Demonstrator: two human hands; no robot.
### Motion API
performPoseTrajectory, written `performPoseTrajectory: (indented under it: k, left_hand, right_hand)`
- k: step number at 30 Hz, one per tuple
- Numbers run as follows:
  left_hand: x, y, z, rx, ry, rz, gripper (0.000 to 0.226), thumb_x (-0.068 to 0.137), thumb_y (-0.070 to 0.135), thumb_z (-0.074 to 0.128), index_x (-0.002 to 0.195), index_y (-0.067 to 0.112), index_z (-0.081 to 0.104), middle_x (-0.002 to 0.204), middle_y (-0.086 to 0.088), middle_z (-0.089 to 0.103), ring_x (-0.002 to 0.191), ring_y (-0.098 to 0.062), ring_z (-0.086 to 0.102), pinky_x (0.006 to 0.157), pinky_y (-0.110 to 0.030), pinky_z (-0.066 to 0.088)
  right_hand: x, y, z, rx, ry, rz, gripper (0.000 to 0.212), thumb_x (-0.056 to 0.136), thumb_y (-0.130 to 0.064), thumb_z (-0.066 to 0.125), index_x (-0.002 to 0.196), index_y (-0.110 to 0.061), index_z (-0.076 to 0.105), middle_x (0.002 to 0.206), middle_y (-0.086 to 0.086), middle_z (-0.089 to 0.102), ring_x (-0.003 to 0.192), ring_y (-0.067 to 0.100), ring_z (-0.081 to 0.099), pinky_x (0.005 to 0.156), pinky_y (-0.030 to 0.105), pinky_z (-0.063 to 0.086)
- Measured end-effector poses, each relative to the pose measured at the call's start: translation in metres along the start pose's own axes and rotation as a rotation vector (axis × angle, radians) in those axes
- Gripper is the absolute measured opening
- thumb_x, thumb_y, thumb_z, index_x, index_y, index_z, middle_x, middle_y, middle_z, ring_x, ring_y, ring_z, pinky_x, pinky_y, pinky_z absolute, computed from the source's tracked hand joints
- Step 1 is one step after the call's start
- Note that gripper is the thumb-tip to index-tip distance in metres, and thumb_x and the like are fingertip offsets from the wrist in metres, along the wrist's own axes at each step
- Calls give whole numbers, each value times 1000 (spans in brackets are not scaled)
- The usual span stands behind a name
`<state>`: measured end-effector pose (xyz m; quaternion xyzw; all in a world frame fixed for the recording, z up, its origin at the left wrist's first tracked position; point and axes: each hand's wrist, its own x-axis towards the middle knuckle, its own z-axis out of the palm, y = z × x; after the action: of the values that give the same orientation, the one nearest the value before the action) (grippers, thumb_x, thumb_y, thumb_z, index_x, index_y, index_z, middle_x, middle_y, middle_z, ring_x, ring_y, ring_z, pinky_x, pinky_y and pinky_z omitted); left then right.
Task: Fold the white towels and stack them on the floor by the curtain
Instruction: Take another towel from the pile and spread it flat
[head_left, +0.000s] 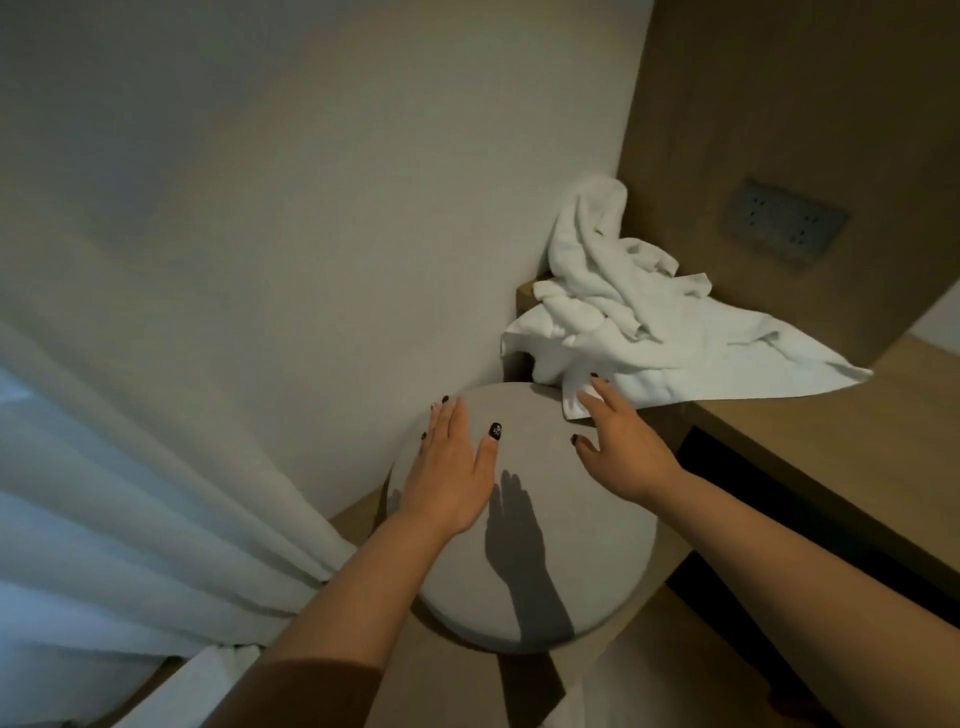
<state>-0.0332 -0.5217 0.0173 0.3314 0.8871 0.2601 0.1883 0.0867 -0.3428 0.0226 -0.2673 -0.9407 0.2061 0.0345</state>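
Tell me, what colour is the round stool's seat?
Grey. The round stool shows best in the head view, under the left hand and beside the white towels.

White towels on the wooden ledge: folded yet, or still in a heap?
Unfolded: the white towels lie crumpled on the wooden ledge, one corner hanging off.

Left hand (449, 467) flat above round stool (587, 582), right hand (621, 447) touching crumpled white towels (649, 332)

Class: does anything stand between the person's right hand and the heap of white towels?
Nothing visible does. The right hand reaches over the round stool, fingertips already at the white towels hanging off the wooden desk.
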Motion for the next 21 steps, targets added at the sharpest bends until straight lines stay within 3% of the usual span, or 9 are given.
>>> performPoseTrajectory:
  k: [4, 11, 17, 21]
  left_hand:
    - [12, 21, 1, -8, -18, 55, 67, 103, 48, 23, 157, 16, -3, 164, 1, -6, 150, -12, -9, 120, -31, -1]
    - [29, 55, 7, -21, -64, 93, 67, 103, 48, 24, 157, 17, -2, 164, 0, -6, 150, -13, -8, 121, -33, 1]
    - [55, 102, 27, -9, -79, 132, 67, 103, 47, 27, 157, 18, 0, 164, 0, -5, 150, -14, -7, 120, -33, 3]
    - [82, 137, 50, -46, -69, 141, 68, 103, 47, 28, 157, 16, 1, 164, -1, -4, 150, -15, -6, 121, -34, 5]
  right_hand:
    - [-8, 12, -22, -48, 29, 50, 55, 97, -26, 54, 147, -15, 35, 162, 5, 12, 145, 26, 26, 107, 37, 41]
    - [-27, 27, -63, -198, 56, 44, 52, 99, -21, 48, 149, -18, 32, 163, 4, 7, 150, 24, 10, 113, 34, 31]
    - [-20, 62, -96, -117, 93, 114, 63, 98, -35, 52, 153, -21, 23, 164, 1, 0, 149, 23, 13, 116, 34, 27]
    - [-4, 98, -108, 0, 114, 160, 67, 98, -34, 51, 155, -19, 18, 164, 0, -3, 150, 21, 10, 116, 33, 24]
